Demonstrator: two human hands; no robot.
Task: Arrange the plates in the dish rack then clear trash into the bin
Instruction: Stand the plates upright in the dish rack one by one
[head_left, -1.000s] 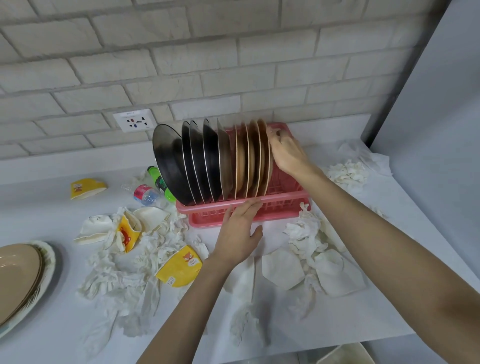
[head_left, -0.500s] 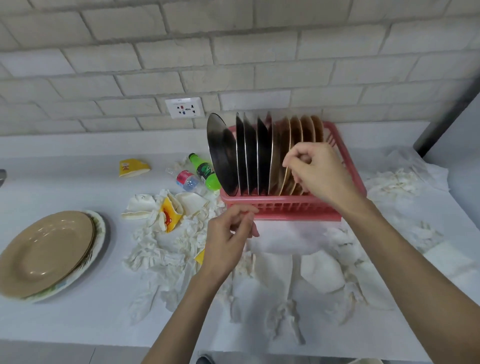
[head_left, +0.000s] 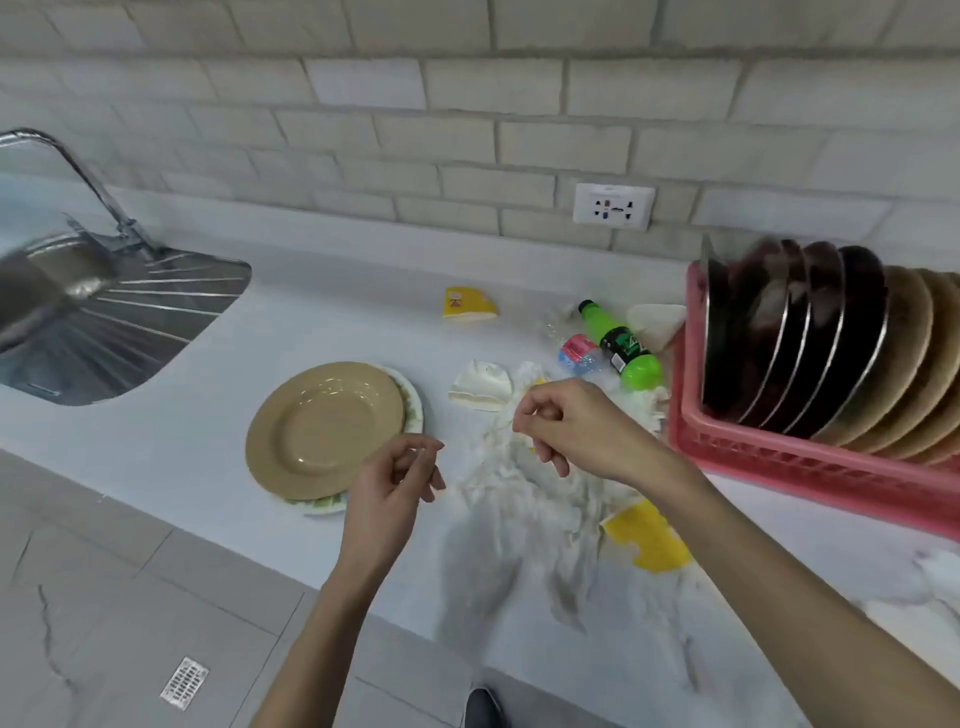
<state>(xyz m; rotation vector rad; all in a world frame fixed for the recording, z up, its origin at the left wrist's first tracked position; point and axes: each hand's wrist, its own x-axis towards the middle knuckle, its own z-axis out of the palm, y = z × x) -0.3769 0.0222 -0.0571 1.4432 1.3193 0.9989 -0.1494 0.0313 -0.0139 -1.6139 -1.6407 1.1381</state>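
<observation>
A tan plate (head_left: 322, 428) lies on top of a white patterned plate (head_left: 413, 410) on the counter. The pink dish rack (head_left: 737, 447) at the right holds several dark steel plates (head_left: 789, 332) and tan plates (head_left: 914, 364) standing on edge. My left hand (head_left: 395, 488) hovers just right of the tan plate, fingers loosely curled, holding nothing. My right hand (head_left: 566, 426) hangs over crumpled white tissue (head_left: 519, 483), fingers loosely curled and empty. Trash lies around: a green bottle (head_left: 621, 345), a crushed clear bottle (head_left: 576, 353), yellow paper cups (head_left: 467, 303) (head_left: 649, 540).
A steel sink (head_left: 119, 322) with a tap (head_left: 78, 171) sits at the left. A wall socket (head_left: 613, 205) is above the counter. The tiled floor (head_left: 130, 623) with a drain grate (head_left: 184, 680) lies below the counter edge. More tissue (head_left: 935, 571) lies at the far right.
Both hands have left the dish rack and moved left, over the tissue and toward the stacked plates. My view has swung left, bringing the sink in.
</observation>
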